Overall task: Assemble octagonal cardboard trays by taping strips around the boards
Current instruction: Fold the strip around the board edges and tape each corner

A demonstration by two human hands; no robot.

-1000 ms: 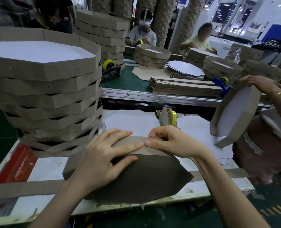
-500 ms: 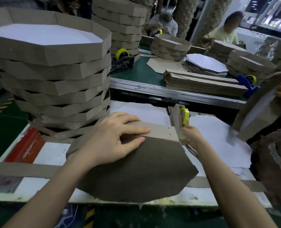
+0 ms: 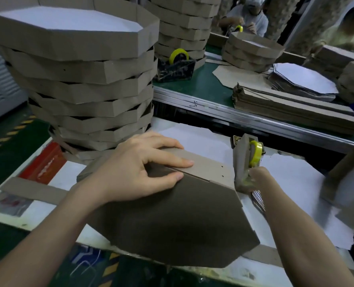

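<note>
A brown octagonal board (image 3: 172, 220) lies tilted on the white table (image 3: 296, 183), with a cardboard strip (image 3: 209, 166) folded along its far edge. My left hand (image 3: 138, 168) presses flat on the strip and the board, fingers straight, thumb on the board. My right hand (image 3: 256, 177) reaches to the base of a tape dispenser (image 3: 246, 160) with a yellow roll, just right of the strip's end. Its fingers are mostly hidden and blurred, and seem to pinch tape at the dispenser.
A tall stack of finished octagonal trays (image 3: 85, 79) stands at the back left, close to my left hand. A loose strip (image 3: 33, 189) lies at the left. Behind, a green bench (image 3: 205, 88) carries a second dispenser (image 3: 178, 65), strips and boards. Other people work at the right and back.
My right hand left the strip and moved right to the tape dispenser. My left hand stayed pressing the strip on the board. The view moved closer and lower.
</note>
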